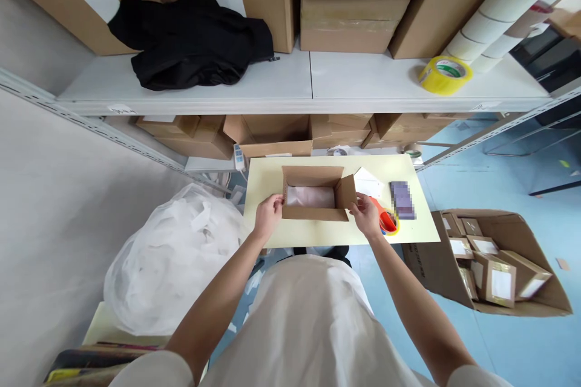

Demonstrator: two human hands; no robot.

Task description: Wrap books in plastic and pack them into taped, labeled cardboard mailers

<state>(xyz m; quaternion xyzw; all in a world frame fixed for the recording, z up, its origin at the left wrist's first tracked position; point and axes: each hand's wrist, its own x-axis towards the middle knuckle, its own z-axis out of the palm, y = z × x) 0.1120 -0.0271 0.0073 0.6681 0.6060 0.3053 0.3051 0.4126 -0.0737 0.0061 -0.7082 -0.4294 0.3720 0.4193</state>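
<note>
A small open cardboard box (314,214) sits on the pale yellow table, its flaps up or folded outward. Inside it lies something flat in whitish, translucent wrapping (310,197); what it covers is hidden. My left hand (269,216) pinches the box at its left side. On the other side, my right hand (365,216) has its fingers closed on the right flap (347,192). Just beyond that hand rests an orange tape dispenser (387,217), partly covered by it. White paper slips (367,182) lie behind my right fingers, with a blurred purplish phone-like object (402,198) beside them.
A shelf (290,81) above the table bears large cartons, black clothing (195,42) and a yellow tape roll (445,75). Left of the table bulges a translucent bag (172,260) of white material. A big carton (426,266) of small taped boxes stands on the right floor.
</note>
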